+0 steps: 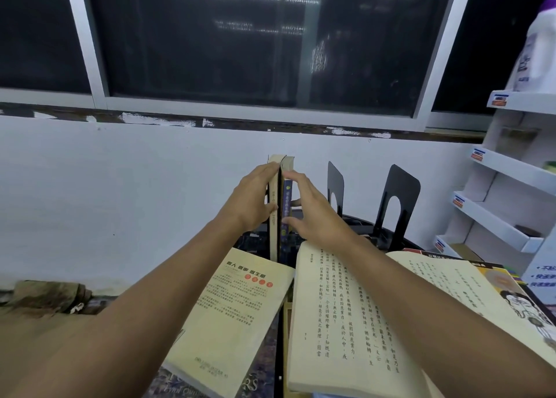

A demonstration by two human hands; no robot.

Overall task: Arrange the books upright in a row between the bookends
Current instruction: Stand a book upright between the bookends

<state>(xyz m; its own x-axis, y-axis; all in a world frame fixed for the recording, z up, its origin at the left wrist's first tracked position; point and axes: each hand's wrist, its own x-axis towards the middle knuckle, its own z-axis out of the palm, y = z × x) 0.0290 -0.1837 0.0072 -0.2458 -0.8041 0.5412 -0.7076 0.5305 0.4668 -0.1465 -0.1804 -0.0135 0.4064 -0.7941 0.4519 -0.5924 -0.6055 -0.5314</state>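
Note:
Two books stand upright side by side at the table's far middle: a cream one (273, 217) and a dark blue one (287, 193). My left hand (254, 200) presses flat against the cream book's left side. On the blue book's right side rests my right hand (311, 209), fingers spread. Two black metal bookends (397, 199) (335, 184) stand to the right of the pair, apart from it. A closed cream book (228, 316) lies flat under my left forearm. An open book (340, 313) lies under my right forearm.
More books with a drawn cover (520, 301) lie at the right edge. A white tiered shelf (505, 205) with a white bottle (535, 48) on top stands at the far right. A white wall and dark window rise behind the table. Crumpled cloth (48, 295) lies at the left.

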